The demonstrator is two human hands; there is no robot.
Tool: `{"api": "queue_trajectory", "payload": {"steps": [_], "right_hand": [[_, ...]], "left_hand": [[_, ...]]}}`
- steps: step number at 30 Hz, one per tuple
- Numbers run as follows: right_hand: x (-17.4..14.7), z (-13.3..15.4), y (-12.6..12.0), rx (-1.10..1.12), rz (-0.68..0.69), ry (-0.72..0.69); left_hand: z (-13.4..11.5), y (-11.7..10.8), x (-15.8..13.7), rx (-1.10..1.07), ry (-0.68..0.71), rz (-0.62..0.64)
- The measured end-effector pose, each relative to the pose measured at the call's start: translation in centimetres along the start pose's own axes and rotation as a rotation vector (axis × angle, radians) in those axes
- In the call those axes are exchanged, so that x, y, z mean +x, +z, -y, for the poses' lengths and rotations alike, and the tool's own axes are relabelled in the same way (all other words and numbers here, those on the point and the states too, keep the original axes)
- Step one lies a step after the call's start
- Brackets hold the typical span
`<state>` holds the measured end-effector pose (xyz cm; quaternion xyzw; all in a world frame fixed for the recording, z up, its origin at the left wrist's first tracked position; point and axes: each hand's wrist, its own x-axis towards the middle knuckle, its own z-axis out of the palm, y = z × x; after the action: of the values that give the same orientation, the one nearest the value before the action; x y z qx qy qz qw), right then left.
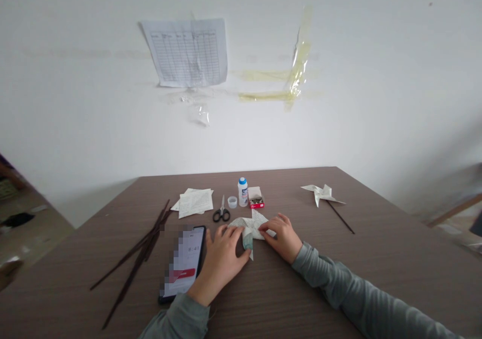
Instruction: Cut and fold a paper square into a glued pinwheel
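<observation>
A paper pinwheel of printed paper, with a greenish patch on its near blade, is on the table between my hands. My left hand grips its left and near side, the thumb at the near blade and the fingertips on the left blade. With fingers pinched together, my right hand holds the right blade. Just beyond the pinwheel are black-handled scissors, a small clear cup, a white glue bottle with a blue cap, and an open red box of small metallic pieces.
Left of my left hand lies a phone. Several dark thin sticks are farther left, and printed paper sheets lie behind. Another pinwheel on a stick rests at the right of the brown table. A wall stands behind.
</observation>
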<state>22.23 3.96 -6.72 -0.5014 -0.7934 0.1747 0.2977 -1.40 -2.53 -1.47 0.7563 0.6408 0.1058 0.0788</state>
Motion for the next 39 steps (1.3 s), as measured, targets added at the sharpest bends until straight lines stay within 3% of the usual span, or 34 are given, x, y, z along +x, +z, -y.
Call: {"api": "queue_trajectory", "payload": {"steps": [10, 23, 39], "right_hand": [[-0.5, 0.0, -0.2, -0.064, 0.048, -0.038], [-0.9, -0.3, -0.4, -0.076, 0.057, -0.07], [-0.5, 0.0, -0.9, -0.103, 0.084, -0.075]], "left_hand": [[0.0, 0.0, 0.1, -0.017, 0.013, -0.008], [0.7, 1.0, 0.4, -0.022, 0.042, -0.106], [-0.3, 0.4, 0.3, 0.001, 0.051, -0.081]]}}
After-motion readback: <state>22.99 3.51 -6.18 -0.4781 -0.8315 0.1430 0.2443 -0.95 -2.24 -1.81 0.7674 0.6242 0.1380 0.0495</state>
